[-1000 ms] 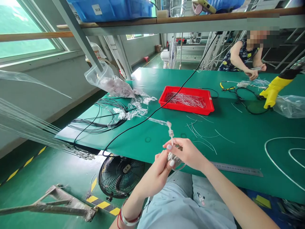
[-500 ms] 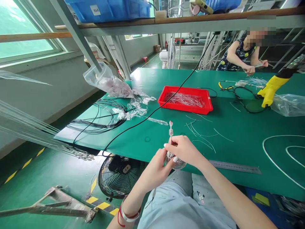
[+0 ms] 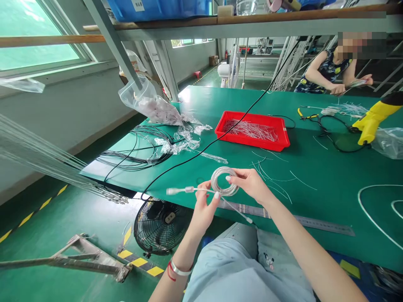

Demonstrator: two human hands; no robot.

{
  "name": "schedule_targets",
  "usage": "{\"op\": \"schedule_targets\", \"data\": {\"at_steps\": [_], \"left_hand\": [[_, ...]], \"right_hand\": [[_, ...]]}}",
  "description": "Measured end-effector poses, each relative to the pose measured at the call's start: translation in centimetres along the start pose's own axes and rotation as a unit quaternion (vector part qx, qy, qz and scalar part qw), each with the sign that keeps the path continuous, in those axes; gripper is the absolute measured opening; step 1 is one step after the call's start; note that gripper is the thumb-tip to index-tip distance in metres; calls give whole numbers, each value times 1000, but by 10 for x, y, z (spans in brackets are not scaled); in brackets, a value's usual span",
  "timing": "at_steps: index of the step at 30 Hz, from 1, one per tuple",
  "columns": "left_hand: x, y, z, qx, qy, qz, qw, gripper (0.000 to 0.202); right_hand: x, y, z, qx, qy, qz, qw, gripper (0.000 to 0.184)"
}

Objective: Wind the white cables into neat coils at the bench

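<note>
A coiled clear cable (image 3: 224, 193) is held up over the table's front edge, its loop facing me. My right hand (image 3: 251, 183) pinches the coil on its right side between thumb and fingers. My left hand (image 3: 206, 204) grips the cable at the coil's lower left. One end with a pale connector (image 3: 172, 191) sticks out to the left past my left fingers. The other end, with a small tip (image 3: 249, 220), hangs down to the right below the coil. A steel ruler (image 3: 324, 224) lies along the table edge behind and beside my right forearm.
On the green table (image 3: 195, 102) stands a red tray (image 3: 252, 144) of thin strips. Black cable coils (image 3: 135, 157) and plastic film (image 3: 176, 146) lie left. At the right are a yellow heat gun (image 3: 370, 126) and yellow-handled cutters (image 3: 304, 115). A co-worker (image 3: 330, 73) sits across; a floor fan (image 3: 160, 226) stands below.
The coil has turned from edge-on to face me, and its connector end has swung from pointing away to pointing left. My hands have moved apart to opposite sides of the coil.
</note>
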State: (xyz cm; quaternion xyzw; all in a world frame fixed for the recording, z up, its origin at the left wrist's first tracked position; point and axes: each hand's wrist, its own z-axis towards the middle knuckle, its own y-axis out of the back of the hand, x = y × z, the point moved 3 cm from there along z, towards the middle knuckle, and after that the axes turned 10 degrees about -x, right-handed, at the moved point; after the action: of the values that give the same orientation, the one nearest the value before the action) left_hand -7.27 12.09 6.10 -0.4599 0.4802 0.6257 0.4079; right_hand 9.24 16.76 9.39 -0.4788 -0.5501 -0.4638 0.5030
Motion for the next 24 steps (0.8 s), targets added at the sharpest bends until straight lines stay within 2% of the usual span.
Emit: {"op": "schedule_targets", "data": {"at_steps": [2, 4, 7, 9, 12, 13, 15, 16, 18, 20, 22, 24], "left_hand": [[11, 15, 2, 39, -10, 165, 986, 42], [17, 31, 2, 40, 2, 278, 960, 40], [15, 50, -2, -8, 49, 352, 935, 42], [7, 52, -1, -18, 15, 367, 930, 42], [-3, 43, 10, -26, -118, 351, 929, 25], [-3, 37, 16, -20, -142, 339, 930, 30], [5, 25, 31, 23, -130, 308, 942, 51], [10, 18, 38, 50, -110, 296, 948, 55], [19, 7, 48, 85, -75, 285, 952, 52], [25, -1, 53, 83, -66, 296, 949, 45], [26, -5, 54, 68, -66, 307, 947, 40], [26, -6, 53, 52, -63, 319, 944, 37]], "right_hand": [[-10, 6, 12, 15, 7, -113, 993, 40], [-18, 5, 21, 29, 21, -191, 981, 38], [-27, -7, 30, 56, 37, -229, 971, 34], [-30, -17, 33, 76, 45, -234, 968, 32], [-32, -29, 35, 107, 59, -248, 961, 30], [-32, -31, 35, 114, 65, -253, 958, 29], [-31, -32, 37, 122, 77, -264, 953, 25], [-30, -31, 38, 124, 82, -270, 951, 24], [-29, -29, 39, 126, 89, -281, 947, 22], [-30, -27, 35, 119, 92, -285, 947, 26], [-33, -25, 24, 74, 78, -276, 955, 40], [-38, -23, 5, 5, 57, -285, 957, 68]]}}
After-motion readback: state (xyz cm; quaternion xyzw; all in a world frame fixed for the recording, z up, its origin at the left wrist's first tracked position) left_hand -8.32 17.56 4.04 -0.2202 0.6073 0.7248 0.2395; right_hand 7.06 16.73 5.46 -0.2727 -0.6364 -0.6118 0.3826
